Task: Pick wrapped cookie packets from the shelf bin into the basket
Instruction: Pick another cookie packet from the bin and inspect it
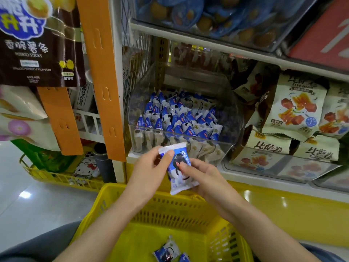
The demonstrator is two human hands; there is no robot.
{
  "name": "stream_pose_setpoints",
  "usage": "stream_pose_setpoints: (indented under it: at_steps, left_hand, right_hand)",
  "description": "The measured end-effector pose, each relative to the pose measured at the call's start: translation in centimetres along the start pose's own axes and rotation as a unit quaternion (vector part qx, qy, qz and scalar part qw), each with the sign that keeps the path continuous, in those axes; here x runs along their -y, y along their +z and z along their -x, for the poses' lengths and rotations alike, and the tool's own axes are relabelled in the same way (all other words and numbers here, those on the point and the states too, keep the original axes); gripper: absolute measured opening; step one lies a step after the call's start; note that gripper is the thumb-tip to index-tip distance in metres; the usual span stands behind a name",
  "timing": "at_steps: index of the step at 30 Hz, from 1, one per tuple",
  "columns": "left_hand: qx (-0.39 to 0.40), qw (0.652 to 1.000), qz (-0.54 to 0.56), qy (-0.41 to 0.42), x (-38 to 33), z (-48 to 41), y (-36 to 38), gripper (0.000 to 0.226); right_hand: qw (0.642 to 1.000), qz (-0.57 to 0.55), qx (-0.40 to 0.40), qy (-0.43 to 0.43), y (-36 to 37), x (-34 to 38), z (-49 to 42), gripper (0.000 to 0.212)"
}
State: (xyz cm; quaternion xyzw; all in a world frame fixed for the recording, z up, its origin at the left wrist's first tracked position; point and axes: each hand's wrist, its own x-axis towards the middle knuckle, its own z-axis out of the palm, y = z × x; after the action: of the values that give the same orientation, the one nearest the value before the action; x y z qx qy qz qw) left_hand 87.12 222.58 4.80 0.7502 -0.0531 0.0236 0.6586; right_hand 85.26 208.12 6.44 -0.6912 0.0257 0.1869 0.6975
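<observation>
**Snack aisle in a self-service shop**

White shelving rises in tiers, each level lined with clear plastic bins. One bin is packed with blue-and-white wrapped cookie packets, and the bin beside it holds cream snack bags printed in Chinese. To the left, a bag of potato sticks hangs by an orange display strip running down the shelf upright. A yellow shopping basket stands below the shelf front with a few packets in it. A second yellow basket of goods sits low beside the glossy pale floor.
</observation>
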Motion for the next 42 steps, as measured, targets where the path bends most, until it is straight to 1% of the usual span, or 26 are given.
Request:
stream_pose_setpoints:
  at_steps: [2,4,5,7,8,10,12,14,16,17,19,20,21,24,26,28,29,30,33,36,37,38,40,42]
  left_hand:
    - [0.015,0.996,-0.075,0.055,-0.8,-0.2,-0.4,0.023]
    - [0.014,0.983,-0.147,0.113,-1.7,-0.5,-0.9,0.032]
    - [0.004,0.970,-0.196,0.144,-2.1,-1.0,-1.2,0.033]
    - [-0.035,0.929,-0.298,0.219,-2.6,-2.4,-2.0,0.032]
    - [-0.046,0.906,-0.343,0.243,-2.7,-3.1,-2.4,0.031]
    - [-0.044,0.872,-0.422,0.244,-2.5,-4.4,-3.1,0.032]
    - [-0.026,0.846,-0.478,0.235,-2.0,-5.1,-3.4,0.041]
    - [-0.014,0.822,-0.511,0.249,-1.5,-5.5,-3.5,0.052]
    - [-0.025,0.814,-0.512,0.274,-1.0,-5.9,-3.6,0.048]
    - [-0.032,0.808,-0.512,0.288,-0.8,-6.1,-3.7,0.045]
    - [-0.044,0.792,-0.517,0.321,-0.3,-6.4,-3.9,0.041]
    - [-0.050,0.785,-0.516,0.340,-0.1,-6.6,-4.0,0.040]
    - [-0.056,0.780,-0.513,0.355,0.1,-6.8,-4.1,0.039]
    - [-0.076,0.776,-0.505,0.370,0.3,-6.9,-4.1,0.037]
    - [-0.079,0.779,-0.497,0.373,0.2,-6.8,-4.0,0.037]
    - [-0.079,0.787,-0.488,0.370,0.3,-6.7,-4.0,0.037]
    - [-0.081,0.789,-0.484,0.370,0.4,-6.7,-4.0,0.038]
    - [-0.080,0.793,-0.481,0.367,0.4,-6.7,-4.0,0.038]
    - [-0.076,0.801,-0.474,0.357,0.4,-6.6,-4.0,0.039]
    - [-0.076,0.806,-0.467,0.355,0.3,-6.6,-3.9,0.039]
    - [-0.077,0.807,-0.465,0.356,0.3,-6.6,-3.8,0.039]
    - [-0.077,0.807,-0.464,0.357,0.3,-6.5,-3.8,0.039]
    - [-0.075,0.807,-0.465,0.356,0.3,-6.5,-3.8,0.039]
    - [-0.073,0.808,-0.465,0.355,0.3,-6.4,-3.8,0.039]
  right_hand:
    - [1.000,-0.008,0.027,0.007,-0.4,0.6,0.1,0.023]
    - [1.000,-0.004,0.011,-0.020,-1.0,1.5,0.0,0.026]
    - [0.999,0.011,-0.017,-0.041,-1.4,2.1,-0.2,0.031]
    - [0.989,0.062,-0.096,-0.089,-2.3,3.7,-0.7,0.044]
    - [0.982,0.081,-0.130,-0.115,-2.6,4.5,-1.1,0.044]
    - [0.965,0.115,-0.159,-0.172,-2.9,6.2,-2.0,0.030]
    - [0.945,0.166,-0.170,-0.226,-2.8,7.9,-3.3,0.023]
    - [0.914,0.226,-0.207,-0.268,-2.7,9.4,-5.2,0.020]
    - [0.855,0.338,-0.277,-0.280,-3.1,10.8,-7.9,0.024]
    - [0.821,0.403,-0.298,-0.272,-3.6,11.2,-9.3,0.026]
    - [0.768,0.516,-0.315,-0.212,-4.4,11.9,-12.2,0.033]
    - [0.750,0.552,-0.315,-0.181,-4.7,12.0,-13.5,0.034]
    - [0.741,0.575,-0.306,-0.162,-5.2,11.9,-14.6,0.034]
    - [0.731,0.626,-0.247,-0.109,-6.4,11.3,-17.2,0.037]
    - [0.745,0.626,-0.216,-0.085,-6.7,10.9,-18.4,0.042]
    - [0.766,0.603,-0.209,-0.080,-6.5,11.1,-19.1,0.045]
    - [0.769,0.600,-0.208,-0.070,-6.4,11.4,-19.4,0.045]
    - [0.765,0.608,-0.204,-0.056,-6.4,11.8,-19.5,0.045]
    - [0.736,0.650,-0.189,-0.014,-7.0,13.0,-19.4,0.049]
    - [0.679,0.712,-0.181,-0.006,-7.1,13.5,-18.7,0.044]
    - [0.673,0.718,-0.175,-0.008,-7.0,13.3,-18.7,0.043]
    - [0.681,0.713,-0.166,-0.014,-6.9,13.1,-18.8,0.044]
    - [0.726,0.667,-0.166,-0.031,-6.6,12.5,-19.2,0.044]
    - [0.768,0.611,-0.186,-0.046,-6.1,11.8,-19.8,0.044]
